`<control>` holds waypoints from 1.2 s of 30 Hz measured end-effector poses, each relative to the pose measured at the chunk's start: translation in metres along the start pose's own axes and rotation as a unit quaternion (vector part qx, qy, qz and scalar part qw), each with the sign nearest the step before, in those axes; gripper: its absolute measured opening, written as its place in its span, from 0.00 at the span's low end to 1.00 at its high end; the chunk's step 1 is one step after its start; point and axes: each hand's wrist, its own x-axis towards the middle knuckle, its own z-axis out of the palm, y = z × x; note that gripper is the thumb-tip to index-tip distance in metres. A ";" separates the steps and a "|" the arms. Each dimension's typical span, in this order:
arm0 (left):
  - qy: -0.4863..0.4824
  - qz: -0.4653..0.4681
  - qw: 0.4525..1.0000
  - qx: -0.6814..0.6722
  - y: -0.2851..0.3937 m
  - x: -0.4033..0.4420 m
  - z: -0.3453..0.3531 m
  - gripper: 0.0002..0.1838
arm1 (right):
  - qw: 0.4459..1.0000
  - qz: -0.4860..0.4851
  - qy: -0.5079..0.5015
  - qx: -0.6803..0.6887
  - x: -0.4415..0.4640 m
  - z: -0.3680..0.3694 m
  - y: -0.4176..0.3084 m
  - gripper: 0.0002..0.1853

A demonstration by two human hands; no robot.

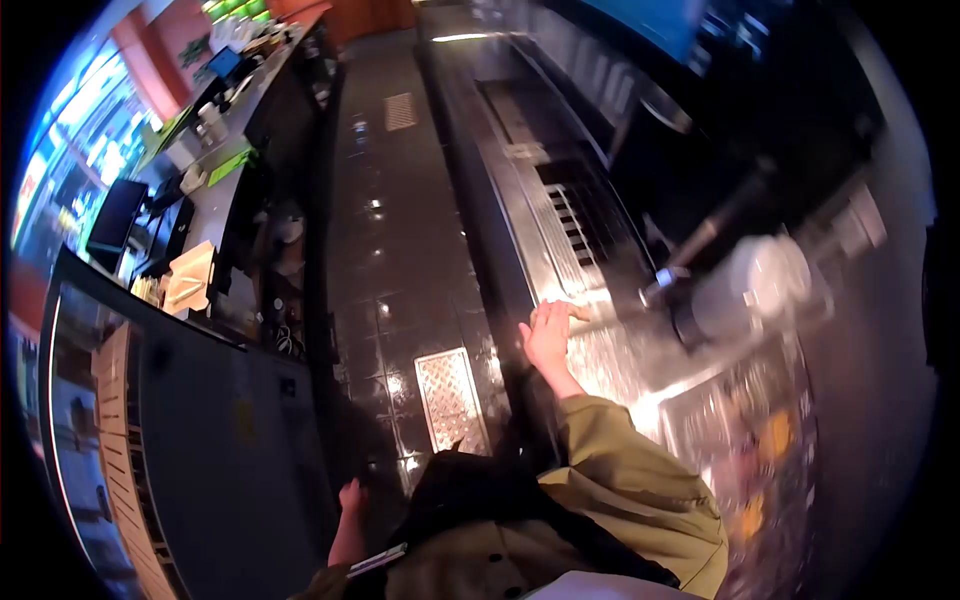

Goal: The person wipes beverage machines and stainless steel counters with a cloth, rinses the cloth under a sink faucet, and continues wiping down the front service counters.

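Resting right hand (pixel 547 338), fingers outstretched, on shiny stainless-steel table (pixel 610 368) at 4 o'clock, probably for support. Dangling left hand (pixel 351 494) at 7 o'clock, likely idle; can't tell finger spread.

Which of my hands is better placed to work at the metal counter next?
Probably your right hand: it's at the metal counter, while your left hand hangs low by your side, away from it.

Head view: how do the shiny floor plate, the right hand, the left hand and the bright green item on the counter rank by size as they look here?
1. Shiny floor plate
2. Right hand
3. Left hand and bright green item: too alike in apparent size to rank.
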 end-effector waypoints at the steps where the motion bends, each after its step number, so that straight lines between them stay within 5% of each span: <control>1: 0.063 -0.055 0.996 -0.031 -0.017 -0.001 -0.009 0.16 | 1.000 -0.003 0.000 0.022 0.025 0.014 -0.004 0.36; 2: 0.084 -0.046 0.994 0.055 -0.049 0.010 -0.026 0.16 | 0.998 -0.027 0.040 0.030 0.049 0.030 -0.003 0.36; 3: 0.041 0.027 0.949 0.312 -0.092 0.028 -0.054 0.15 | 0.995 -0.087 0.012 -0.054 0.080 0.023 -0.012 0.30; 4: 0.099 -0.101 0.921 0.362 -0.090 0.002 -0.056 0.15 | 0.953 -0.020 -0.164 -0.253 0.122 -0.028 -0.057 0.27; 5: 0.129 -0.193 0.902 0.365 -0.084 -0.012 -0.053 0.15 | 0.974 -0.066 -0.167 -0.139 0.145 0.008 -0.046 0.26; 6: 0.141 -0.248 0.889 0.358 -0.081 -0.019 -0.049 0.15 | 0.992 -0.111 0.031 -0.040 0.160 0.042 -0.040 0.26; 8: 0.157 -0.303 0.876 0.341 -0.063 -0.009 -0.035 0.15 | 0.998 -0.031 0.003 0.050 0.208 0.097 -0.030 0.33; 11: 0.155 -0.301 0.881 0.330 -0.008 0.073 0.002 0.17 | 0.997 -0.050 -0.028 0.045 0.283 0.136 -0.033 0.34; 16: 0.148 -0.145 0.930 0.304 0.238 0.280 0.123 0.19 | 0.997 -0.068 -0.027 0.004 0.377 0.162 -0.053 0.32; 21: 0.038 0.123 0.960 0.251 0.510 0.412 0.320 0.16 | 0.994 -0.079 -0.055 0.043 0.460 0.212 -0.054 0.32; 22: -0.064 0.055 0.976 0.203 0.552 0.431 0.360 0.17 | 0.994 -0.097 -0.043 0.021 0.480 0.231 -0.044 0.32; 24: -0.059 0.215 0.946 0.235 0.596 0.475 0.443 0.17 | 0.993 -0.108 -0.023 -0.033 0.525 0.233 -0.071 0.32; 30: -0.228 0.350 0.880 0.225 0.665 0.533 0.534 0.16 | 0.990 -0.132 -0.033 0.029 0.705 0.258 -0.118 0.24; 33: -0.182 0.197 0.876 0.400 0.639 0.607 0.496 0.19 | 0.997 -0.068 -0.018 -0.035 0.789 0.341 -0.103 0.13; 34: -0.071 0.131 0.898 0.414 0.632 0.610 0.476 0.18 | 0.995 -0.091 0.050 0.002 0.813 0.348 -0.113 0.16; 35: -0.039 0.126 0.921 0.366 0.606 0.629 0.449 0.13 | 0.985 -0.118 0.117 0.037 0.837 0.352 -0.125 0.19; 36: -0.045 -0.019 0.956 0.288 0.630 0.613 0.432 0.09 | 0.991 -0.066 0.019 0.112 0.863 0.361 -0.128 0.23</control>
